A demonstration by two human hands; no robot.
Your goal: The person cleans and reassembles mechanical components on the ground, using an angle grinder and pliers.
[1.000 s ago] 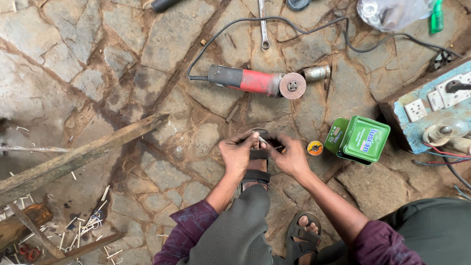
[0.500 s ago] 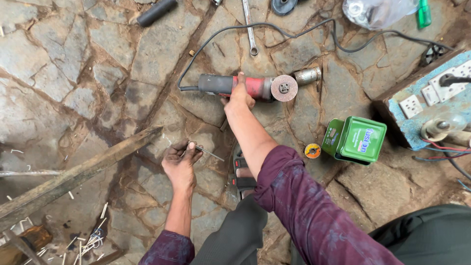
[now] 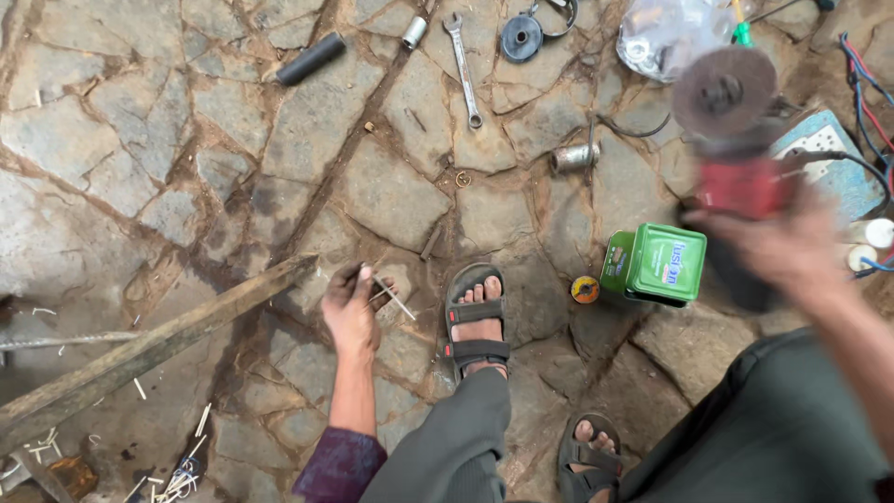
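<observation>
- Left hand (image 3: pixel 352 312) low over the stone floor (image 3: pixel 121 140), fingers curled, pinching a thin metal rod (image 3: pixel 396 300) that juts out to the right of the knuckles.
- Rod tilted, its free end pointing toward the sandalled foot (image 3: pixel 478 321) just beside it.
- Right hand (image 3: pixel 782 250) raised at the right of the view, blurred, clenched around the dark body of an angle grinder (image 3: pixel 736 177).
- Grinder held up off the ground, red housing above the fingers, round brownish disc (image 3: pixel 724 91) at its top end facing the camera; exact finger placement lost in the blur.
- Green lidded tin (image 3: pixel 656 263) on the stone just left of the right hand, a small yellow round object (image 3: pixel 585 289) beside it toward the foot.
- Second sandalled foot (image 3: pixel 589 456) lower down, next to a dark trouser leg.
- Long weathered wooden plank (image 3: pixel 149 345) lying slantwise left of the left hand, its near end close to the fingers.
- Small metal cylinder (image 3: pixel 575 156) on the floor above the tin, a black cable curling past it.
- Further up: an open-ended spanner (image 3: pixel 463 65), a short black tube (image 3: pixel 311 58), a dark round disc (image 3: pixel 521 37) and a clear plastic bag (image 3: pixel 666 37).
- Pale blue socket board (image 3: pixel 824 149) with red and blue wires at the far right, partly behind the grinder.
- Scraps of cut wire (image 3: pixel 177 480) scattered at the lower left near the plank.
</observation>
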